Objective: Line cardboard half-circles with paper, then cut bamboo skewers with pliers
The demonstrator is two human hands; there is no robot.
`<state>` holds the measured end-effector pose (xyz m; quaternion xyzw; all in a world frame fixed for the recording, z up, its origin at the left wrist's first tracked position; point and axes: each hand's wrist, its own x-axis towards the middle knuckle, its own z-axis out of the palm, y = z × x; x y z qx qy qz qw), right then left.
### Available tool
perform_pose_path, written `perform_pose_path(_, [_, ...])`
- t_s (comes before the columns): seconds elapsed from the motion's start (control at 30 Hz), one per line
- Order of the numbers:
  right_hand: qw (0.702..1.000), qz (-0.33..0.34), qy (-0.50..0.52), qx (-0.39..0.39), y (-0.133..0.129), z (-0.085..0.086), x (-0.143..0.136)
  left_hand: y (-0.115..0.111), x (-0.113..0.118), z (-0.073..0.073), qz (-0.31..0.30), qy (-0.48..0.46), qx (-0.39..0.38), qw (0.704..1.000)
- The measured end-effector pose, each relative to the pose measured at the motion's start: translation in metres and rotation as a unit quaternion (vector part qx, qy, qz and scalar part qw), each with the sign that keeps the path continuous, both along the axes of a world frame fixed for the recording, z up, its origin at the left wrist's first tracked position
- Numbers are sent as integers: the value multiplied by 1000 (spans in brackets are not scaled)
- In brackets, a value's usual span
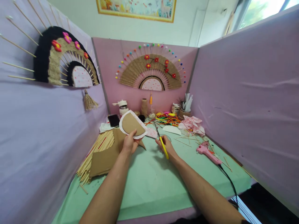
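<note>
My left hand [132, 142] grips a half-round piece of brown cardboard [132, 125] bordered by white fabric, thumb on its face, raised above the table. To its right, my right hand [166, 144] is closed around scissors with yellow handles [164, 148], whose blades point up and away from me. A gap separates the blades from the cardboard piece. Behind and between the hands lies a pink dotted piece [151, 133], and a white half-round piece [172, 129] rests farther back.
Brown cardboard [102, 160] covers bamboo sticks [87, 168] on the left. A pink glue gun [209, 154] with a black cord lies right. Crumpled pink fabric [192, 123], coloured cords [167, 118] and a white-lidded jar [123, 109] stand behind. Decorated fans [130, 73] hang on the partitions.
</note>
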<state>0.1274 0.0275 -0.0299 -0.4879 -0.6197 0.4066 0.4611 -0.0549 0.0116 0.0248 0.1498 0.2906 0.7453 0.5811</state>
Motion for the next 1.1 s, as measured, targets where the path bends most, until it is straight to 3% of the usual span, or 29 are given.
perform_pose_path(0.27, [981,18,-162,104,-12,2,0,-5,-2,5,-14,-15,17,1000])
perform_pose_path(0.7, [986,16,-138,93,-20,8,2,-8,0,7,-34,-8,31,999])
perform_pose_path(0.83, [992,34,-108,53,-23,14,2,-8,1,5,-26,10,27,999])
perform_pose_path(1.1, [986,110,-29,-119,-37,30,2,-4,0,2,11,28,4,1000])
